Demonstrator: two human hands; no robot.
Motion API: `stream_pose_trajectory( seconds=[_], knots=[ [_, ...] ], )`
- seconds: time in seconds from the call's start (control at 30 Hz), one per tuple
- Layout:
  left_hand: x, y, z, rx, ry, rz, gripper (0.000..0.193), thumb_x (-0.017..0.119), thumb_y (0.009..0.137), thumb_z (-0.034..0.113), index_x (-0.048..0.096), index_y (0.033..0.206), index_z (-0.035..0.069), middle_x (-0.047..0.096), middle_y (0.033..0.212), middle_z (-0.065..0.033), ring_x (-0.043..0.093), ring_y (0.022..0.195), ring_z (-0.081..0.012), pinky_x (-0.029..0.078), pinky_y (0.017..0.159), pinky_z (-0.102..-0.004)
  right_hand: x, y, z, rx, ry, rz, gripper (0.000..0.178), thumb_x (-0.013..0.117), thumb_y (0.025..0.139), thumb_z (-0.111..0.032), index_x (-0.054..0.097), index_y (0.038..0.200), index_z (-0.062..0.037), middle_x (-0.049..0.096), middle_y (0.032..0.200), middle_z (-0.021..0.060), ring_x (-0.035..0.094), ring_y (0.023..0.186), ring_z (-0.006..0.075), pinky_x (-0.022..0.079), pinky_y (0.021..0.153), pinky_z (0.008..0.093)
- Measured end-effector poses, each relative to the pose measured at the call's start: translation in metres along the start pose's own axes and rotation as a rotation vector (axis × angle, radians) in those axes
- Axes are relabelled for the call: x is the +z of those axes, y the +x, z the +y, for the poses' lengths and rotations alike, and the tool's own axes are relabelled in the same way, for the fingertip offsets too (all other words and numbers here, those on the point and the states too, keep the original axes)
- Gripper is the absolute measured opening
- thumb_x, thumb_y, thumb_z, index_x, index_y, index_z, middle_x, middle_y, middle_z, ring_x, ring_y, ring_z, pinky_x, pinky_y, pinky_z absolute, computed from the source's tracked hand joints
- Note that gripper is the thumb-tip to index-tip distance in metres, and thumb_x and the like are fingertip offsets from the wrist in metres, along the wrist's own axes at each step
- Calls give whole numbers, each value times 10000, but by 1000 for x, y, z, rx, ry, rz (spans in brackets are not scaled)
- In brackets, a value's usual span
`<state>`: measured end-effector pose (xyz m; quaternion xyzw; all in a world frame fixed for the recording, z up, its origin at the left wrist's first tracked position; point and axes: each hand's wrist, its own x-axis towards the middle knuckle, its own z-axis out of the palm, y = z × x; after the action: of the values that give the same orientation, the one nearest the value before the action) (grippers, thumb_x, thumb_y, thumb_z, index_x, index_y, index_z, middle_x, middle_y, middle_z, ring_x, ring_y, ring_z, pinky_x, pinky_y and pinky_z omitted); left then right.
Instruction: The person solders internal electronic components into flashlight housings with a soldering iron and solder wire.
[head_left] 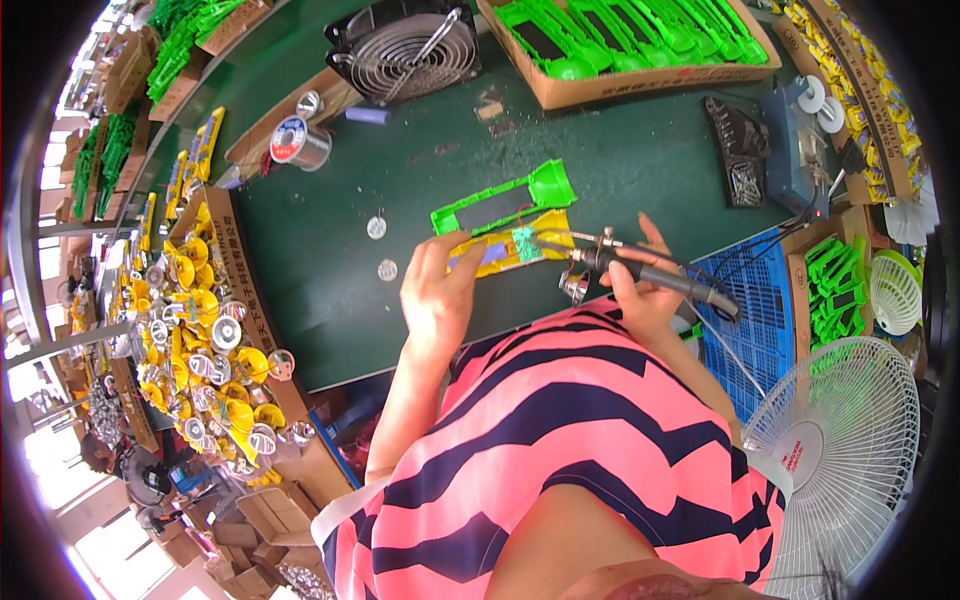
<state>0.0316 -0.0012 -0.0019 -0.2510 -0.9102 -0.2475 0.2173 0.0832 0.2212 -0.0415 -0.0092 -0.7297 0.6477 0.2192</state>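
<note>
Head view: I'm seeing left hand (437, 290) fingers pinning yellow housing (505, 252), right hand (640, 290) gripping soldering iron (640, 268); a slipping tip is risking a burnt thumb.

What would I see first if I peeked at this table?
In the middle of the dark green table, the left hand holds a yellow part with a small green circuit board, and the right hand points a soldering iron at it. Bright green plastic pieces fill a cardboard box at the top.

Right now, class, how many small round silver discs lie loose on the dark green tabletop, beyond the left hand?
2: one small round silver disc farther out, another silver disc nearer the left hand. Others may be hidden beneath hands or parts.
</note>
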Motion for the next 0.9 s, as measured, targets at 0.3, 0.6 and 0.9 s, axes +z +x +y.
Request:
stream_pose_trajectory(
  seconds=[0.3, 0.6, 0.9],
  knots=[
    [31, -12, -18, -351, -449, 328, 224, 638, 692, -70, 576, 885, 26, 555, 884, -94, 538, 757, -214, 428, 649, -282, -15, 2, 4, 31, 55, 22, 202, 601, 729, 39, 550, 924, 51, 587, 864, 158, 561, 822, 175, 453, 807, 295],
    [12, -8, 0, 4, -242, -12, 202, 667, 646, -18, 654, 821, 81, 581, 754, -50, 555, 673, -197, 442, 618, -276, -11, 4, -3, 11, 47, -6, 194, 599, 731, 32, 551, 918, 46, 538, 908, 165, 608, 671, 125, 377, 832, 318],
    [20, -4, 12, 164, -34, -99, 274, 652, 608, 9, 651, 873, 77, 547, 753, -39, 545, 641, -189, 438, 552, -302, -10, 7, -7, 15, 21, -5, 156, 627, 714, -11, 585, 863, 12, 601, 566, 40, 591, 627, 93, 208, 1030, 438]
  ],
)
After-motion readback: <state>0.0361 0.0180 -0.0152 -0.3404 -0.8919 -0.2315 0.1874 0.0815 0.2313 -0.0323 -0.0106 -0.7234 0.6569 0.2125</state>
